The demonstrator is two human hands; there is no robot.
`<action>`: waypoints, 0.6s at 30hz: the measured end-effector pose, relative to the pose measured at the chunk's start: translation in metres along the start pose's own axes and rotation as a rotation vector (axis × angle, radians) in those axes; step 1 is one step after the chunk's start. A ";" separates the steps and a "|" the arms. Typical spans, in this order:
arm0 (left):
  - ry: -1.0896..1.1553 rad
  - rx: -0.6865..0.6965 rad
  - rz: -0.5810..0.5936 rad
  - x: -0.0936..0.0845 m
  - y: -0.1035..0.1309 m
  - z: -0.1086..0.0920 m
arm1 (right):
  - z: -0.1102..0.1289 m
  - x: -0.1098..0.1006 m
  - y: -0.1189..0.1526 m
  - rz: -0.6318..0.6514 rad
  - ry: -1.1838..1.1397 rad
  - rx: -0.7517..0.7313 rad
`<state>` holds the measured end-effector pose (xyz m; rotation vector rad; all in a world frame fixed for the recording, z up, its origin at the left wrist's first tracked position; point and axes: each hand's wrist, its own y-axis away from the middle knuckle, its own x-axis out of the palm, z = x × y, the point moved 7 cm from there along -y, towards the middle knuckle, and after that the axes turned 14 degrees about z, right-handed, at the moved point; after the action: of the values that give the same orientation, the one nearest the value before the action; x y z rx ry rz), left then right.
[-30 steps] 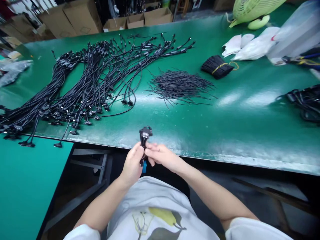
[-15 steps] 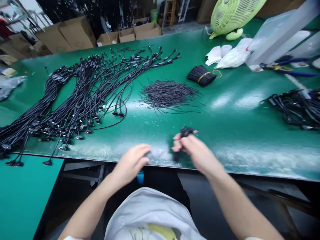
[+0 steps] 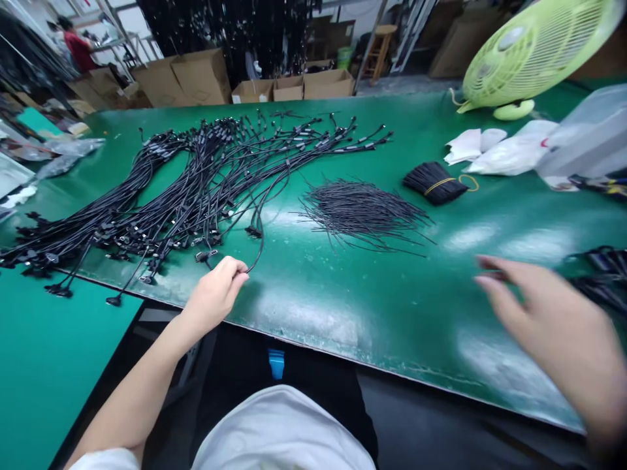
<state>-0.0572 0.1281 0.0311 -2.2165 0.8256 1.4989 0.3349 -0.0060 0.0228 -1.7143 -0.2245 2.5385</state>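
Observation:
My left hand (image 3: 218, 290) pinches a thin black cable (image 3: 257, 256) near the table's front edge; the cable runs up into a large spread of black cables (image 3: 181, 196) with connectors at their ends. My right hand (image 3: 533, 307), a little blurred, is over the right side of the table with thumb and fingers apart and nothing between them. Close to it, at the right edge, lies a pile of coiled black cables (image 3: 605, 274). Between my hands and farther back lies a loose heap of short black ties (image 3: 362, 212).
A bundle of black ties (image 3: 435, 183) with a yellow band lies behind the heap. A green fan (image 3: 533, 55), white paper (image 3: 464, 145) and plastic bags (image 3: 519, 150) occupy the back right. Cardboard boxes (image 3: 200, 77) stand beyond the table, and a person in red (image 3: 78, 49) is far off.
My right hand has let go of the bunched black cable and moved right, toward the coiled pile. My left hand has moved left and closed on a cable. The view has shifted left.

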 end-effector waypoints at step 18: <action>0.688 -0.188 -0.099 -0.054 0.091 0.100 | 0.202 -0.061 -0.222 -0.147 -0.006 -0.299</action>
<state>-0.2019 0.1291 0.0461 -2.9170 0.7562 0.7764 0.1657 0.1879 0.1880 -1.7074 -0.7352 2.5035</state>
